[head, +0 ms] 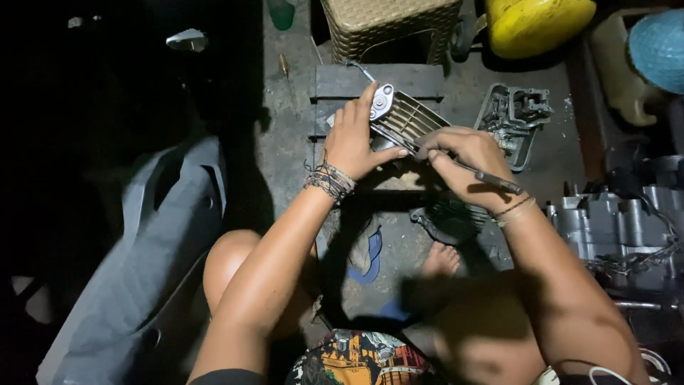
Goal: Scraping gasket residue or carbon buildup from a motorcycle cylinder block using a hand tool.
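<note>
Nearest me I see patterned shorts point(360, 360) and two bare knees. Beyond them, my left hand point(354, 139) wraps tight around a finned metal engine part point(402, 117) over a dark wooden pallet point(377, 82); my right hand point(467, 164) pinches a thin tool point(495, 180) against its fins. Right of the part lies one grey engine cover point(514, 121); beyond it one woven basket point(388, 25), contents hidden, and one yellow container point(538, 23)

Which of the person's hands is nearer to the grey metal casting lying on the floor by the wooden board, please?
Right. The right hand works just beside the grey casting; the left hand grips the finned metal part, farther away.
</note>
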